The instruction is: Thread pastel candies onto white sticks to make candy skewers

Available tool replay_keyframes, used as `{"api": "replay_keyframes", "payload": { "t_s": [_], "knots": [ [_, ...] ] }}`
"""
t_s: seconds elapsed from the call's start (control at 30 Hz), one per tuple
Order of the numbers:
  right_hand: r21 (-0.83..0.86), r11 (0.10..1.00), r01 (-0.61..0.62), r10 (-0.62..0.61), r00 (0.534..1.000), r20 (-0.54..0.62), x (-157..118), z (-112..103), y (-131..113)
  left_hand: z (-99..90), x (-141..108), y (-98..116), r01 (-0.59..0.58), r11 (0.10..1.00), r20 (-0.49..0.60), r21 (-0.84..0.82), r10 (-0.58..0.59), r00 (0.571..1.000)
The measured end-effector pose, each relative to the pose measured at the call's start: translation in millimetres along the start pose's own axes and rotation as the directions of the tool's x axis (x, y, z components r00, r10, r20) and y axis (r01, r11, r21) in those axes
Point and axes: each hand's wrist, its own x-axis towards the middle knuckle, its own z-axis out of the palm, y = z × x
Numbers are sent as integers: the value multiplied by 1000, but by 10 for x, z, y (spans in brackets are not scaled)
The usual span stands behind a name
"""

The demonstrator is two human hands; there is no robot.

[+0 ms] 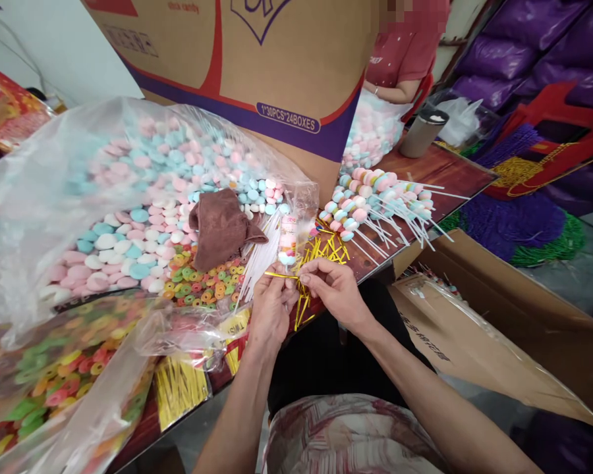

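My left hand is closed at the lower end of a wrapped candy stick, which stands up in clear film. A gold twist tie lies across its neck. My right hand pinches at the right end of that tie, close beside the left fingers. Loose gold ties lie behind the right hand, and white sticks lie to the left of the wrapped candy. A brown cloth rests on ring gummies.
A large carton stands behind the candies. Finished candy sticks and a tumbler are at right on the table. An open box sits below right. Another person is across the table.
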Motion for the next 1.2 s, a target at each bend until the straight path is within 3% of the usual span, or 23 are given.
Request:
{"api": "replay_keyframes", "payload": {
  "t_s": [0.13, 0.27, 0.43, 0.57, 0.73, 0.87, 0.97, 1.07, 1.13, 1.2],
  "knots": [
    [-1, 1000, 8, -8, 991, -135, 2, 40, 83, 107, -37, -100, -93, 990, -22, 108, 96, 995],
    [-39, 999, 20, -28, 978, -206, -13, 49, 104, 85, -32, -186, -190, 967, 40, 170, 186, 982],
    [-87, 996, 35, -56, 967, -249, -29, 41, 123, 63, -40, -235, -235, 951, 98, 201, 219, 971],
    [-137, 989, 50, -81, 968, -237, -19, 36, 171, 86, -26, -253, -259, 947, 79, 192, 248, 966],
    [-135, 989, 53, -77, 981, -178, -24, 51, 207, 102, 12, -243, -146, 985, 29, 92, 144, 989],
    [-13, 1000, 19, -20, 997, -74, -17, 13, 175, 85, 10, -143, 94, 992, 53, -81, -90, 995],
    [-65, 994, 87, -85, 996, 34, 22, -80, 111, 48, -8, -22, 323, 925, 135, -202, -300, 944],
    [-176, 965, 195, -168, 973, 159, 63, -169, 62, 19, -18, 50, 453, 873, 172, -183, -425, 889],
    [-304, 912, 274, -226, 956, 185, 69, -187, 60, 21, -19, 29, 412, 908, 152, -68, -399, 904],
    [-453, 829, 329, -291, 944, 153, 52, -170, 70, 42, -25, -42, 218, 973, 84, 76, -224, 971]
  ]
}}
